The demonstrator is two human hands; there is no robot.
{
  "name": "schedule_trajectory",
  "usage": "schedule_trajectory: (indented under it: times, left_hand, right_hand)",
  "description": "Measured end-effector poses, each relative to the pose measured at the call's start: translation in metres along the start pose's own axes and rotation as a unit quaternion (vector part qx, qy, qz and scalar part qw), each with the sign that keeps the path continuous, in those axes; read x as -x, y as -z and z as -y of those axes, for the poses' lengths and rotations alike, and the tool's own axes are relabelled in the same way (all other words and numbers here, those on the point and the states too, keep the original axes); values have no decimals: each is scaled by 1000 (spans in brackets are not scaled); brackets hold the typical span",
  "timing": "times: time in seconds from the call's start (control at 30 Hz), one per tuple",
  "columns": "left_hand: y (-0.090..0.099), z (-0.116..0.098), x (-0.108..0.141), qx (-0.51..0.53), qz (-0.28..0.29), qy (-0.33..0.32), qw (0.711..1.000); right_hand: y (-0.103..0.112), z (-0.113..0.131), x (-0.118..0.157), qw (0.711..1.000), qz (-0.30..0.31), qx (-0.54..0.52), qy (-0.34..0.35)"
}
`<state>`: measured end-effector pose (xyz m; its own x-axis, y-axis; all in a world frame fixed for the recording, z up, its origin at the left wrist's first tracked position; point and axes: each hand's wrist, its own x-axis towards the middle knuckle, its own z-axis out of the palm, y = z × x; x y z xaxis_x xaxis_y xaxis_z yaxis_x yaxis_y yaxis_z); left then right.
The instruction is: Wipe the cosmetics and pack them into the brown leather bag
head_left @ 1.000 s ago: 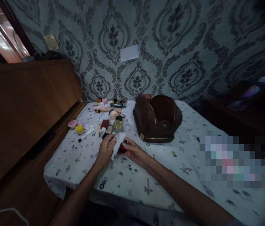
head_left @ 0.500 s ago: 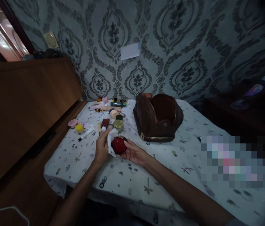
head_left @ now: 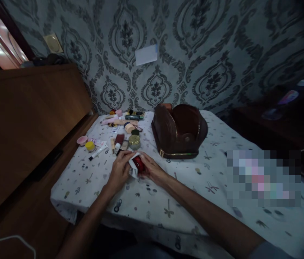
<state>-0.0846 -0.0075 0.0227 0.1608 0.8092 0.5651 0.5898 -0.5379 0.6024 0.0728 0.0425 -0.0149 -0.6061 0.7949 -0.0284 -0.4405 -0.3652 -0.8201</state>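
A shiny, rounded red container (head_left: 139, 164) is between my hands above the front part of the table; its exact kind is hard to make out. My right hand (head_left: 153, 168) is closed around its right side. With closed fingers, my left hand (head_left: 119, 168) presses a white cloth (head_left: 134, 169) against the container's left side. Just beyond my fingers stands a glass jar with a gold-coloured lid (head_left: 134, 141). Small tubes and a dark red item (head_left: 119, 139) lie beside that jar.
An unzipped brown cosmetic bag (head_left: 180, 133) stands right of centre. Several cosmetics, among them a yellow-lidded jar (head_left: 90, 146) and a pink jar (head_left: 82, 140), lie on the patterned tablecloth (head_left: 87, 194). A wooden panel (head_left: 33, 108) borders the left side.
My left hand and the cloth have moved over more of the red container, which now shows less of its surface. The view has shifted slightly.
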Motion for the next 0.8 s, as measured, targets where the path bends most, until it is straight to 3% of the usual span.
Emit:
schedule_trajectory:
  times: [0.17,0.4,0.63,0.8]
  left_hand:
    - [-7,-17,-1,-85,-2,-107,991]
    - [-14,-10,6,-209,-17,-182,961]
    - [-7,-9,10,-160,-8,-204,966]
    - [-6,0,9,-75,-31,-178,981]
  right_hand:
    - [-1,0,-1,999,-23,-17,25]
    - [2,0,-5,988,-38,-144,-34]
    - [-2,11,-3,976,-57,-182,-109]
    - [0,11,-3,971,-60,-203,-107]
